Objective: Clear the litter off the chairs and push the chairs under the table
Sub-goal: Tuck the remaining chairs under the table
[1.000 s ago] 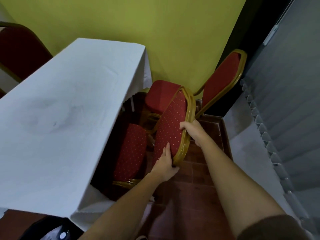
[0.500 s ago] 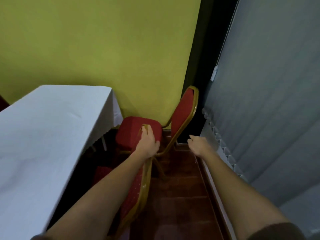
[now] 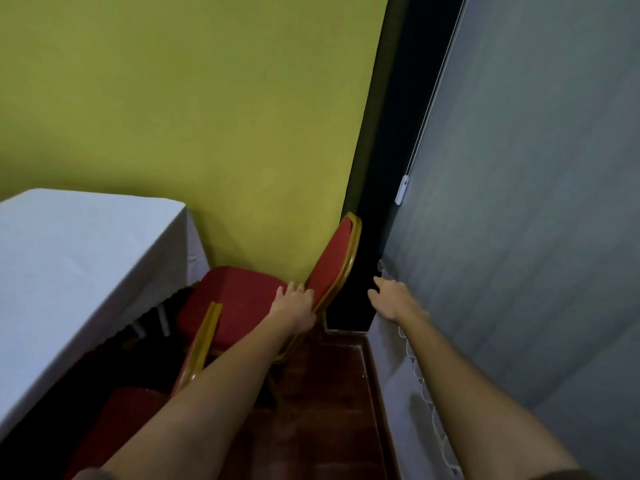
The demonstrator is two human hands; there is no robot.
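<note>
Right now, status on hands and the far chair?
Left hand open at the backrest base of the red gold-framed chair. Right hand open, empty. Chair not under white-clothed table. No litter visible.

Yellow-green wall (image 3: 207, 116), grey blinds (image 3: 536, 202) at rt, dark wood floor (image 3: 329, 410).

The far chair (image 3: 242, 306) serves as landmark, standing in the corner with the wall (image 3: 207, 116) behind it. Left of it is the covered surface (image 3: 69, 265), whose edge reaches just over the chair's seat side. Nearer the camera than the far chair stands a second chair (image 3: 202, 344), its seat tucked beneath the surface. The left hand (image 3: 294, 306) lies at the foot of the far chair's backrest, touching it. Right of the chair, apart from it, the right hand (image 3: 393, 299) hangs beside the blinds (image 3: 519, 237). The floor (image 3: 322, 410) runs between chairs and blinds.
</note>
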